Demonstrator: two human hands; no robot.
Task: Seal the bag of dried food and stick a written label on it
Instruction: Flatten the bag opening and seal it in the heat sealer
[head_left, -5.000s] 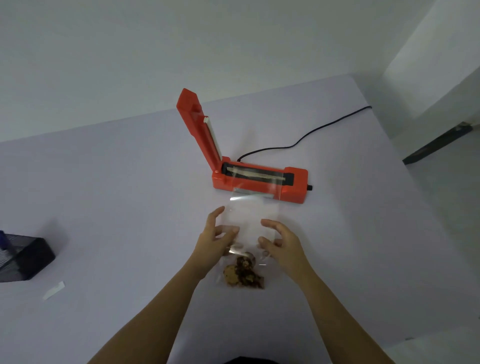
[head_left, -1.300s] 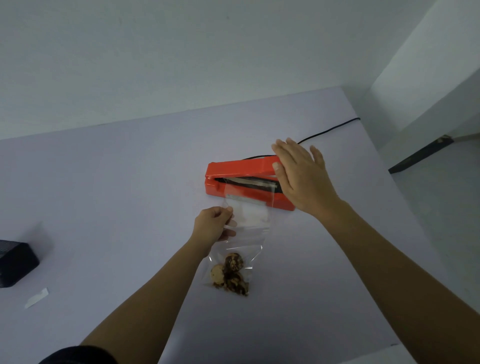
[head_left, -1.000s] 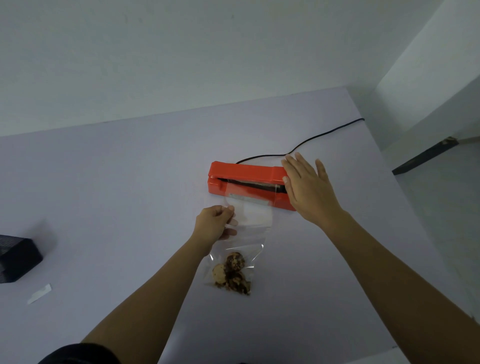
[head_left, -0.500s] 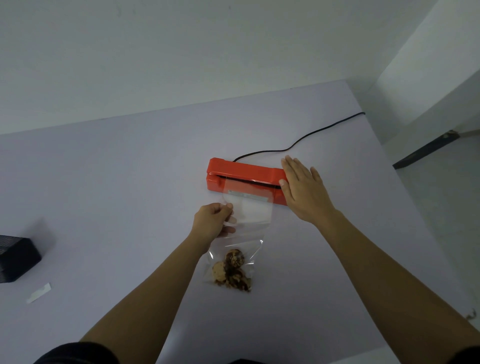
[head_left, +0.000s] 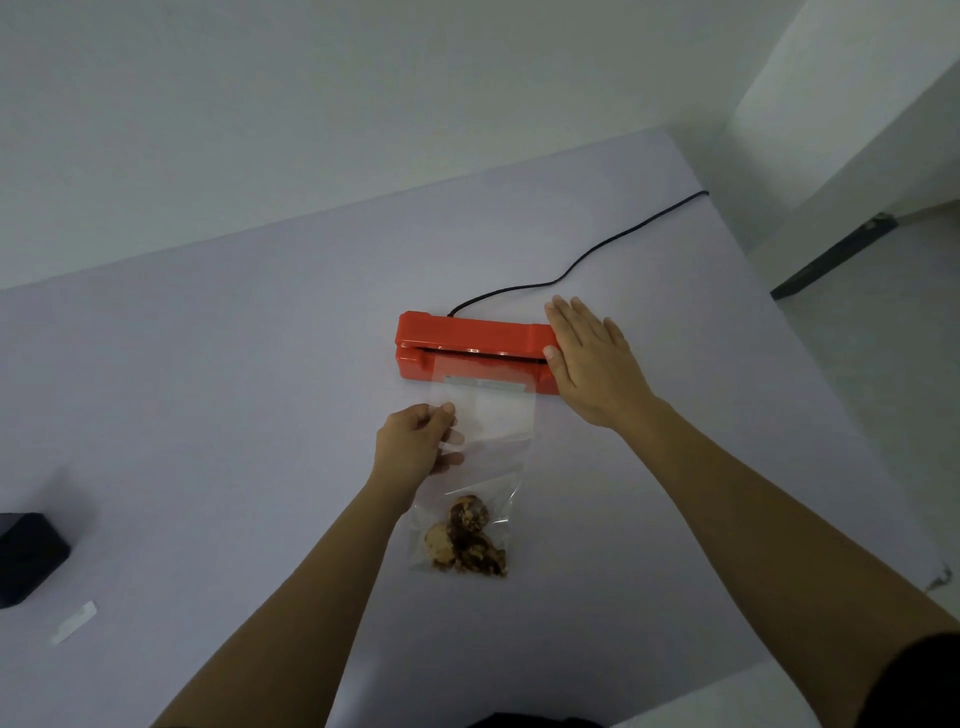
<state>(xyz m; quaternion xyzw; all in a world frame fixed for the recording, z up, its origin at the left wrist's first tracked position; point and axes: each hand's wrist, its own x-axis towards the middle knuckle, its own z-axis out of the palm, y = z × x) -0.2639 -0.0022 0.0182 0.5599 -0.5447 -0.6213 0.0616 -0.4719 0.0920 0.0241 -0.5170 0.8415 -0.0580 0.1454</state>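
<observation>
While the clear bag (head_left: 483, 452) lies flat on the table (head_left: 208, 389), its open end is caught in the shut red sealer (head_left: 467, 343) and its bottom points toward the near edge, with the dried food (head_left: 465, 540) bunched in that bottom end. The left hand (head_left: 415, 441) pinches the bag's left edge partway along, thumb on top and fingers curled beneath the film, just short of the sealer. The right hand (head_left: 592, 358) lies flat on the right end of the sealer's lid, fingers straight and close together, palm down, grasping nothing. The bag sits between the two forearms, nearer the left one.

The sealer stands somewhat right of the table's middle, its length roughly parallel to the far edge. From behind it a black cord (head_left: 597, 254) runs off over the far right corner. Bare tabletop spreads wide to the left of the bag, and a narrower stretch lies between the right arm and the right edge. Well apart, at the left edge, a black box (head_left: 26, 556) is partly cut off from view, and a small white strip (head_left: 75, 621) lies just nearer than it. Both arms reach out from the near edge, the right stretched further.
</observation>
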